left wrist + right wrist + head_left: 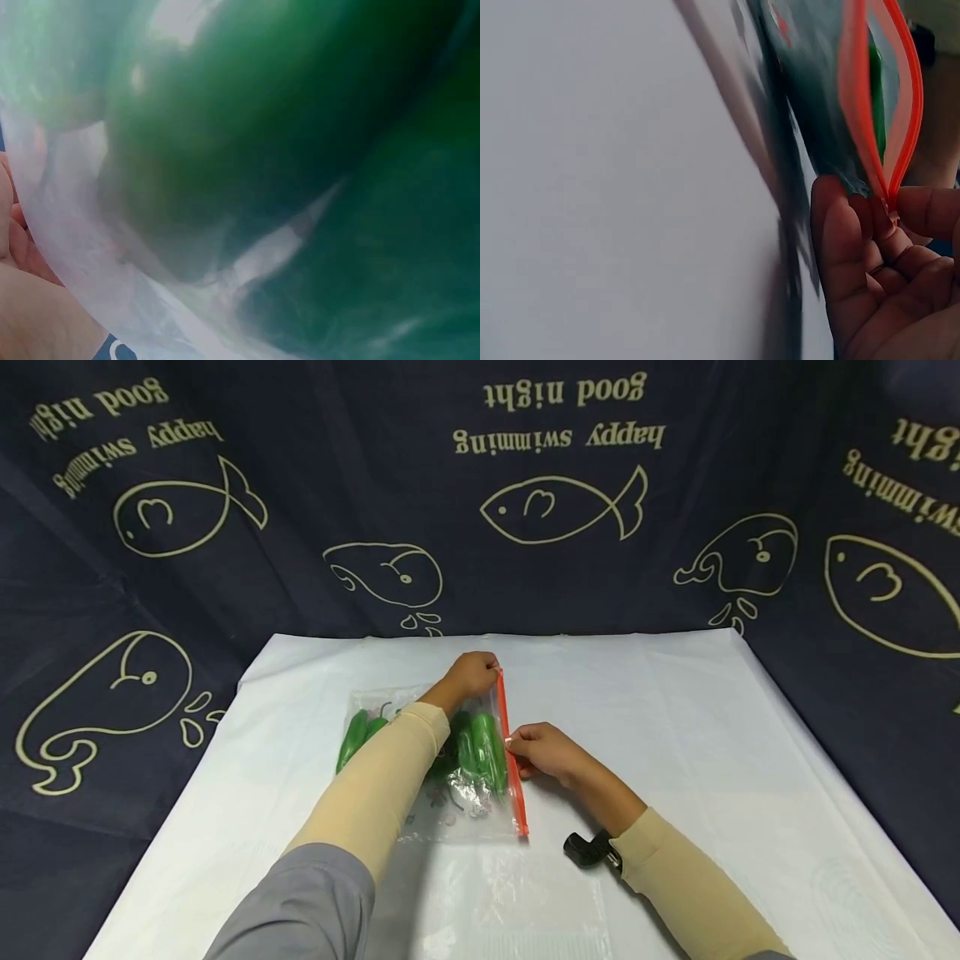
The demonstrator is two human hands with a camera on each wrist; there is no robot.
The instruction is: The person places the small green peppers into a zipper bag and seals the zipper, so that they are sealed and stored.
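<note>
A clear zip bag (457,831) with a red zip edge (517,789) lies on the table, holding several long green vegetables (487,752), some with thin curved stems. My left hand (474,675) grips the far end of the red edge, its forearm crossing over the bag. Partway along that edge my right hand (551,750) pinches the zip by a small pale slider (509,741). In the right wrist view, the two red lips (911,97) stand apart beyond the fingers and meet at the pinch. Green vegetables (225,135) behind clear plastic fill most of the left wrist view.
A white cloth covers the table (675,718). Another flat clear plastic sheet or bag (540,902) lies at the near side. A black device (588,850) juts from the right wrist. A dark curtain (465,510) with fish drawings hangs behind the table.
</note>
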